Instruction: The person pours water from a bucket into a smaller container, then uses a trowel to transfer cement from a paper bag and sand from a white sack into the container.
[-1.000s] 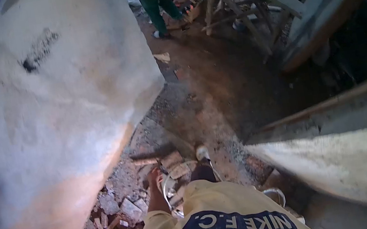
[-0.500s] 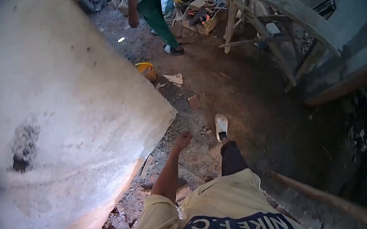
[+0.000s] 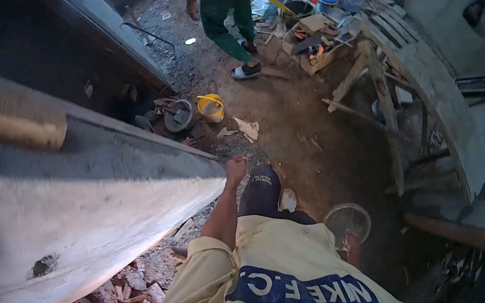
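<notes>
left hand (image 3: pixel 236 169): curled into a loose fist, empty, beside concrete wall (image 3: pixel 104 207) | right hand (image 3: pixel 354 248): fingers seemingly clamped on rim of round metal pan (image 3: pixel 347 221), low beside right leg | progress: carry likely mid-way, pan not yet set down

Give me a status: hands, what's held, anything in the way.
Left hand fisted beside the wall corner, contents unclear. Right hand grips a round pan at its rim. Ahead: yellow bucket, another person.

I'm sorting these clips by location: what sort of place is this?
Most likely a building site: a bare rendered wall, brick rubble on the dirt floor, a rough wooden trestle and a yellow bucket.
</notes>
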Demonstrator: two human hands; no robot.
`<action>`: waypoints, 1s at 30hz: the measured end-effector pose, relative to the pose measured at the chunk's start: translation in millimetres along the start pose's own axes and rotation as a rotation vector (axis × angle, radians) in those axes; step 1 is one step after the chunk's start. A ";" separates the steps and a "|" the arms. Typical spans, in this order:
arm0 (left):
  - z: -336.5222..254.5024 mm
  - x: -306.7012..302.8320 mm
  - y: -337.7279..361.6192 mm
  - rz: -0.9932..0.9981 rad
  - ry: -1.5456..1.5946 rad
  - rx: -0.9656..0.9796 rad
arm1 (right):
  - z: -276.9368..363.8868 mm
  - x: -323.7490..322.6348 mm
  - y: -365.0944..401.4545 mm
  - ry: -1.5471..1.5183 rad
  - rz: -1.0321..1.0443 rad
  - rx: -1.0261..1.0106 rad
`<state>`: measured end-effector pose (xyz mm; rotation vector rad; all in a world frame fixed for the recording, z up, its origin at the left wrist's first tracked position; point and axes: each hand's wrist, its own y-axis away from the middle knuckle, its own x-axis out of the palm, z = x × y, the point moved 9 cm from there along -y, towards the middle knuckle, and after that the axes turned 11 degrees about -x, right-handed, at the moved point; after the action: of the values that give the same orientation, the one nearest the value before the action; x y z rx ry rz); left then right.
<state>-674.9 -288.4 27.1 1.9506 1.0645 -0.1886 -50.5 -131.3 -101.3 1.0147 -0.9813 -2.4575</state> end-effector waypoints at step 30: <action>-116.6 -67.4 -385.5 -0.139 0.267 -0.117 | 897.8 135.0 -207.2 -0.490 0.091 -0.799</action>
<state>-1032.1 -146.6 -110.8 1.8317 1.3555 0.0594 -788.1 378.7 149.8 0.1078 -0.0734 -2.6757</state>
